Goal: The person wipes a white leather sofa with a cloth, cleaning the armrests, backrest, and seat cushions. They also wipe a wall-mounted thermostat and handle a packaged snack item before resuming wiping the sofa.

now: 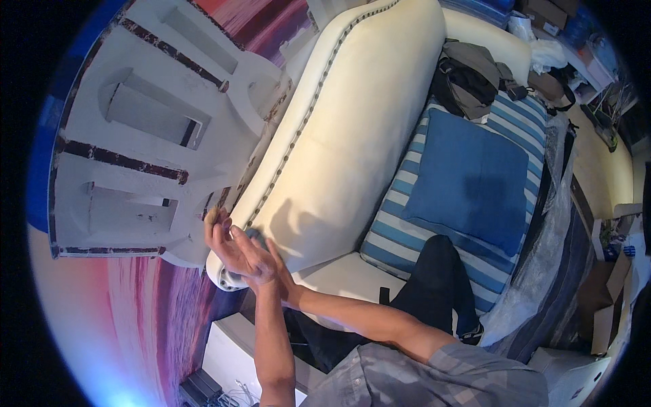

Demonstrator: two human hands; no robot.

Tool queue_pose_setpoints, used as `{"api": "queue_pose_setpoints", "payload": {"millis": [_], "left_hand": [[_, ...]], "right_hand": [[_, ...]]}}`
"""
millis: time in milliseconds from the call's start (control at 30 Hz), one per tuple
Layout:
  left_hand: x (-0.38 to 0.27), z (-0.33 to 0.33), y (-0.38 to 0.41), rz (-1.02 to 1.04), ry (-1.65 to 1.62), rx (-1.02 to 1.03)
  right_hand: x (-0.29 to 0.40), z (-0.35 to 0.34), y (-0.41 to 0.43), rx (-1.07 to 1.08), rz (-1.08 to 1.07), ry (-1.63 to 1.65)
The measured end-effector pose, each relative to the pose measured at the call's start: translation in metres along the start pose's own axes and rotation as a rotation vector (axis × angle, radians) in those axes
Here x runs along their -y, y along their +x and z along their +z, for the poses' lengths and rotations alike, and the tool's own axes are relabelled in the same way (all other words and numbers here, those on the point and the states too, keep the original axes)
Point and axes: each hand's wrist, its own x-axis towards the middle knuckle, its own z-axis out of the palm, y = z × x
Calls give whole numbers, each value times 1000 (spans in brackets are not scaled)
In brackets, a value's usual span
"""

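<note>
My left hand (241, 257) is raised at the near end of a cream sofa backrest (351, 112) with a row of dark nailhead studs. Its palm is turned up, the fingers are apart and slightly curled, and I see nothing held in it. Crossing behind it is my right hand (283, 277), mostly hidden by the left. A small grey-blue thing (255, 236), perhaps a cloth or sponge, shows between the hands against the studded edge. Whether my right fingers grip it is hidden. Shadows of the hands fall on the backrest.
A blue cushion (473, 178) lies on the striped seat cushion (389, 239), where my bent knee (437, 259) rests. Beyond it is a grey-brown bag (468, 76). Clear plastic wrap (529, 285) hangs along the seat's front. A cardboard box (602, 305) stands right; a black device with cables (201, 389) sits below left.
</note>
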Motion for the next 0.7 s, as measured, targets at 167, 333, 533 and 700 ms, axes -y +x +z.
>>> {"api": "queue_pose_setpoints", "payload": {"millis": [167, 333, 533, 700], "left_hand": [[3, 20, 8, 80, 134, 100], [25, 14, 7, 58, 258, 166], [37, 52, -13, -2, 297, 371], [64, 95, -26, 115, 290, 509]], "right_hand": [[-39, 1, -17, 216, -34, 488], [-119, -82, 14, 124, -128, -397], [-193, -164, 31, -70, 410, -714], [-180, -98, -56, -16, 902, -488]]}}
